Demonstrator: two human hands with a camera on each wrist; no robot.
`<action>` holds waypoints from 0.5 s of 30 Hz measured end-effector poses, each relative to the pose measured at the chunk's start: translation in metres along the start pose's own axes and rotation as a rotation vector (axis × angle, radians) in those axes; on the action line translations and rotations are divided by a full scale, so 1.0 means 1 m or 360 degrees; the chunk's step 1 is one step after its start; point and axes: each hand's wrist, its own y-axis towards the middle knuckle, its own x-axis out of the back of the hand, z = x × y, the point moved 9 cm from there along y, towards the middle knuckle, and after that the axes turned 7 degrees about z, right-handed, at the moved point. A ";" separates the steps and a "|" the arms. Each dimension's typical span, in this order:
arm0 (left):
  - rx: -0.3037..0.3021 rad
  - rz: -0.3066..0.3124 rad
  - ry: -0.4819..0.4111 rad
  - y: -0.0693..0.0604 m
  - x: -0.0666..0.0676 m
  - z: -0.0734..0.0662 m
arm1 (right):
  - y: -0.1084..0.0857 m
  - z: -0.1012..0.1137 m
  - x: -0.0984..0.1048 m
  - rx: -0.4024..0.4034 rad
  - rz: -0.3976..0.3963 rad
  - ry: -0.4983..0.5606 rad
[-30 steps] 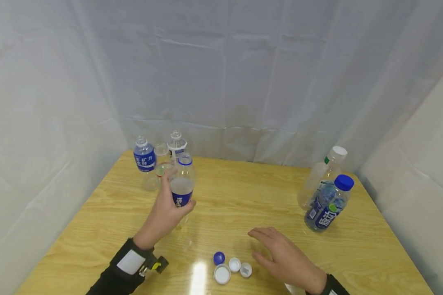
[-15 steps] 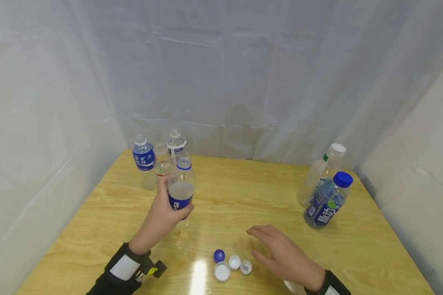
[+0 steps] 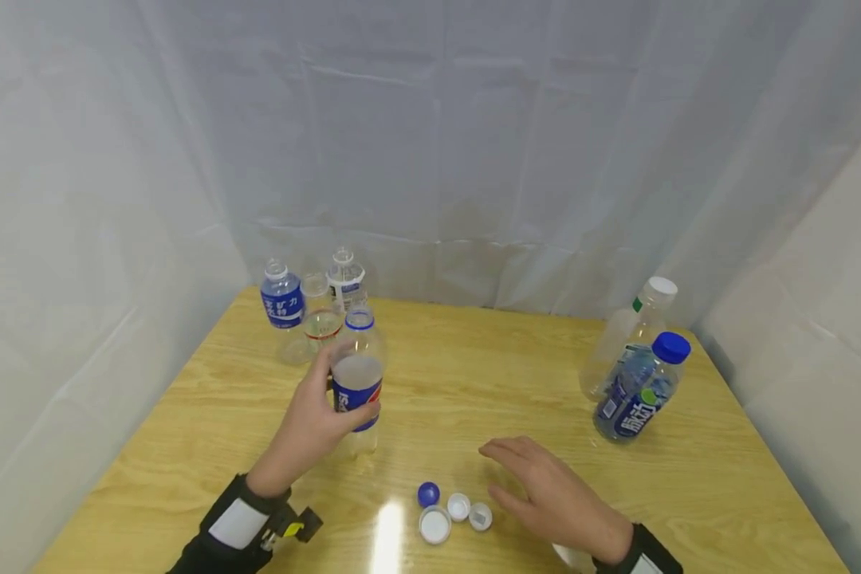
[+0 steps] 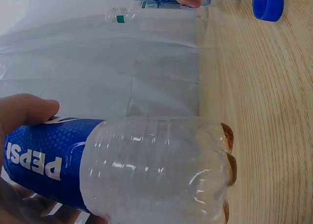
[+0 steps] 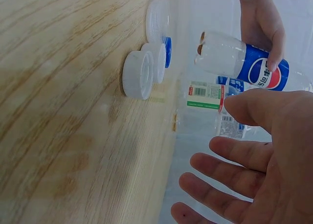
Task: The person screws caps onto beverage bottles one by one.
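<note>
My left hand [image 3: 323, 414] grips a clear Pepsi bottle [image 3: 359, 375] round its blue label. The bottle is upright and capless, with a blue ring at its neck. Its base is close to the wood table; whether it touches, I cannot tell. In the left wrist view the thumb lies along the label of the Pepsi bottle [image 4: 156, 165]. My right hand [image 3: 545, 494] holds nothing, fingers extended and spread in the right wrist view. Just left of it lie a blue cap [image 3: 428, 494], a large white cap [image 3: 434, 525] and two small white caps [image 3: 458, 507].
Behind the left hand stand three uncapped bottles: one with a blue label [image 3: 283, 308], one with a red-edged label [image 3: 323, 325] and a clear one [image 3: 346, 287]. At right stand a blue-capped bottle [image 3: 642, 391] and a white-capped bottle [image 3: 620, 343]. Pale sheeting [image 3: 438, 159] surrounds the table.
The Pepsi bottle has come slightly lower and nearer in my left hand, and more of its label's red shows. My right hand has stayed in place.
</note>
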 end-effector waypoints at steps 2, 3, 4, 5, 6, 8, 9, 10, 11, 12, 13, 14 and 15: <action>0.0010 -0.0002 0.0018 -0.002 0.000 0.001 | -0.001 0.000 -0.002 0.0008 -0.0004 -0.0005; 0.0010 -0.0002 0.0025 -0.003 0.000 0.001 | -0.001 0.001 -0.003 0.0013 -0.0007 -0.0005; 0.0014 -0.0002 0.0034 -0.004 0.000 0.002 | -0.002 0.001 -0.004 0.0019 -0.0010 -0.0006; 0.0017 -0.0001 0.0038 -0.005 0.001 0.002 | -0.002 0.001 -0.005 0.0029 -0.0012 -0.0009; 0.0017 0.0002 0.0038 -0.006 0.001 0.003 | -0.001 0.001 -0.006 0.0038 -0.0012 -0.0007; 0.0018 0.0007 0.0042 -0.007 0.001 0.004 | -0.001 0.002 -0.007 0.0052 -0.0003 -0.0008; 0.0017 0.0008 0.0047 -0.008 0.001 0.003 | -0.001 0.002 -0.006 0.0060 0.0003 -0.0006; 0.0013 0.0012 0.0054 -0.008 0.001 0.003 | 0.000 0.003 -0.006 0.0063 0.0009 -0.0008; 0.0004 0.0014 0.0062 -0.009 0.001 0.002 | 0.000 0.003 -0.006 0.0066 0.0016 -0.0006; -0.0008 0.0015 0.0073 -0.010 0.002 0.000 | 0.001 0.003 -0.006 0.0067 0.0021 -0.0003; -0.0016 0.0016 0.0086 -0.010 0.002 -0.001 | 0.001 0.003 -0.006 0.0068 0.0024 -0.0003; -0.0025 0.0018 0.0099 -0.011 0.002 -0.003 | 0.002 0.003 -0.006 0.0069 0.0025 0.0001; -0.0034 0.0019 0.0111 -0.011 0.002 -0.004 | 0.002 0.004 -0.006 0.0070 0.0026 0.0002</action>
